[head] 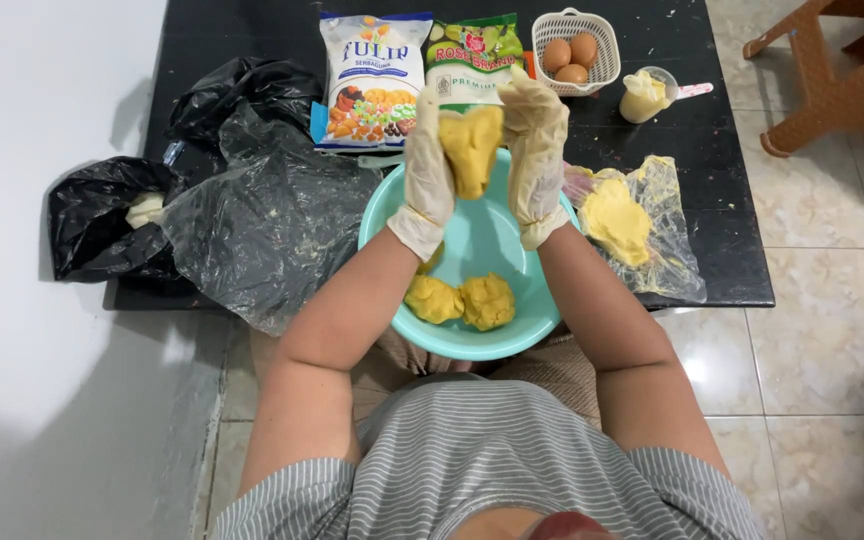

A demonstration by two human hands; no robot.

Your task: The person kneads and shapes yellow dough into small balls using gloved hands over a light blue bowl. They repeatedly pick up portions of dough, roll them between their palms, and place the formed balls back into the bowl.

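Observation:
A lump of yellow dough (472, 148) is pressed between my two gloved hands above a turquoise bowl (537, 322). My left hand (426, 170) holds its left side and my right hand (535, 150) its right side, both in thin clear gloves. Two more dough lumps (460, 300) lie in the bowl near its front edge. The bowl rests at the front edge of a black table (722, 170), over my lap.
Black plastic bags (252, 190) fill the table's left side. Behind the bowl stand a blue-white flour bag (370, 80) and a green packet (472, 55), a white basket of eggs (574, 50), a small cup (644, 95). Butter on clear wrap (622, 220) lies to the right. A wooden stool (832, 70) stands far right.

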